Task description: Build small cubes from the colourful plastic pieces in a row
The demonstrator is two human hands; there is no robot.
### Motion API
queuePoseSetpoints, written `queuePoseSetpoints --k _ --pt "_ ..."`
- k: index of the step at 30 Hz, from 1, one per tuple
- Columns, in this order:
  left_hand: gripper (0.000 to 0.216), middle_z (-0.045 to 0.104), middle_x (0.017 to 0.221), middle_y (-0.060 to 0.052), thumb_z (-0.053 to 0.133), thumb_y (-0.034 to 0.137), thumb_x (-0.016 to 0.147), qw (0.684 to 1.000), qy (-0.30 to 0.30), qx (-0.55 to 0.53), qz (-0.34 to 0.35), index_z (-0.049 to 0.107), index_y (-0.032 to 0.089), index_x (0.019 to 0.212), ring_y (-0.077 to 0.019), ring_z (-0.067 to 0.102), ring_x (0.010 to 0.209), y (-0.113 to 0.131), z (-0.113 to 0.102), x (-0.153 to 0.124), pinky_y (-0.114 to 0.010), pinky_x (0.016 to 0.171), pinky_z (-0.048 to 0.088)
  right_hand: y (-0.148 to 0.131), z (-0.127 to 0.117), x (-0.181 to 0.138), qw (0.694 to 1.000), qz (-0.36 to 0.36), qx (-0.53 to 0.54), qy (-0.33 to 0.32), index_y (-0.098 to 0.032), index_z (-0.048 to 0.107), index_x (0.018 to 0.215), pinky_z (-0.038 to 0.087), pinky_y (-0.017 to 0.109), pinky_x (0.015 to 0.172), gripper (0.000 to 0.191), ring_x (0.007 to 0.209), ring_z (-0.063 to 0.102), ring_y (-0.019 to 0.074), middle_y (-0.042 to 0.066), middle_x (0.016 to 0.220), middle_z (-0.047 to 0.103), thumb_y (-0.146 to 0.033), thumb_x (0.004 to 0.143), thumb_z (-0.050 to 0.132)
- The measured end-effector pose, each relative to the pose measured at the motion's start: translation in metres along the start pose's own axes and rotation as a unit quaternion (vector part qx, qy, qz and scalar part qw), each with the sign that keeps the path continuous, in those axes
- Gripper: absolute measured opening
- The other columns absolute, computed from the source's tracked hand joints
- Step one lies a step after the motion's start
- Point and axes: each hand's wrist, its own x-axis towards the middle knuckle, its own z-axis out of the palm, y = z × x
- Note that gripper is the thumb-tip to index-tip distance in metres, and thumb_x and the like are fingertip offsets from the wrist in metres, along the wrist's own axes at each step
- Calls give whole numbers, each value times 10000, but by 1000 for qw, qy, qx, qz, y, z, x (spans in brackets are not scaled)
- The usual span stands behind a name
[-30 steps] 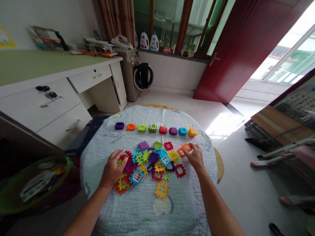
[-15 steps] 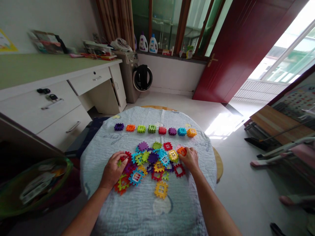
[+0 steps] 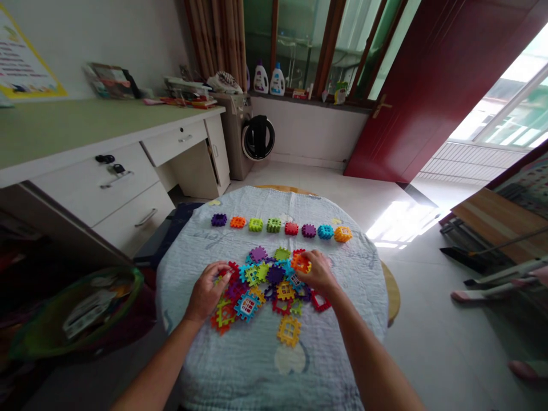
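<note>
your right hand has its grip clamped on an orange square piece, thumb and fingers together on its right edge. from that grip the piece lies to the left, poking out past the fingertips over the right part of the pile. it looks about as wide as it is deep, so you have no clear long axis to read. your right hand is plainly the nearer one to it; your left hand is well apart, with the pile between the two.

at the left edge of the pile, your left thumb and fingers sit right at a red piece. whether that grip is pinched on it or just resting there, you cannot tell from this view.

just beyond the orange square piece, partly hidden by it, is another bit of red. a red frame lies just to the near side of your right hand, partly covered by it. a yellow window piece lies alone on the near side of the pile. on the far side, eight small blocks stand in a row from left to right on the cloth over the round worktop.
</note>
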Motion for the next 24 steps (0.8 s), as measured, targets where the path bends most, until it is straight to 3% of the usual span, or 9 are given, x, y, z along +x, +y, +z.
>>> queuePoseSetpoints --k 4,8,14,16,19,24 --pt "274 660 1088 -71 516 413 843 1000 -7 -4 -9 657 202 946 -229 614 1076 1 0 1 -421 1018 473 -48 21 5 994 -84 -5 -66 -208 641 1067 395 355 891 404 982 496 225 64 1038 569 -317 683 704" --pt "285 639 1164 -99 552 381 820 999 -20 27 16 655 194 1009 -257 578 1148 12 -2 4 -464 1060 435 -72 34 6 989 -113 -38 -89 -208 647 1013 374 378 895 365 993 463 237 60 1007 549 -374 696 719" --pt "628 565 1357 -107 718 392 717 972 -169 75 147 553 227 1300 -310 447 1321 60 4 17 -519 1133 333 -83 30 4 980 -177 -12 -89 -206 616 1089 385 377 894 433 999 456 233 64 1043 538 -383 712 735" --pt "610 602 1310 -101 711 430 735 960 -211 74 168 559 234 1293 -288 513 1258 71 7 23 -469 1094 389 -84 28 3 975 -202 10 -92 -208 597 1122 398 375 893 460 993 464 234 70 1053 545 -392 724 734" --pt "532 676 1153 -81 693 488 751 956 -226 87 169 610 239 1213 -261 627 1077 79 11 29 -389 958 488 -84 27 1 970 -221 48 -84 -193 544 1179 412 385 914 499 997 484 237 83 1062 556 -352 739 719" --pt "419 684 1024 -74 706 455 739 948 -260 110 146 662 223 1086 -257 655 947 80 14 30 -346 840 512 -84 25 -4 970 -208 104 -76 -171 461 1210 439 385 927 565 1040 517 241 109 1115 556 -196 692 686"
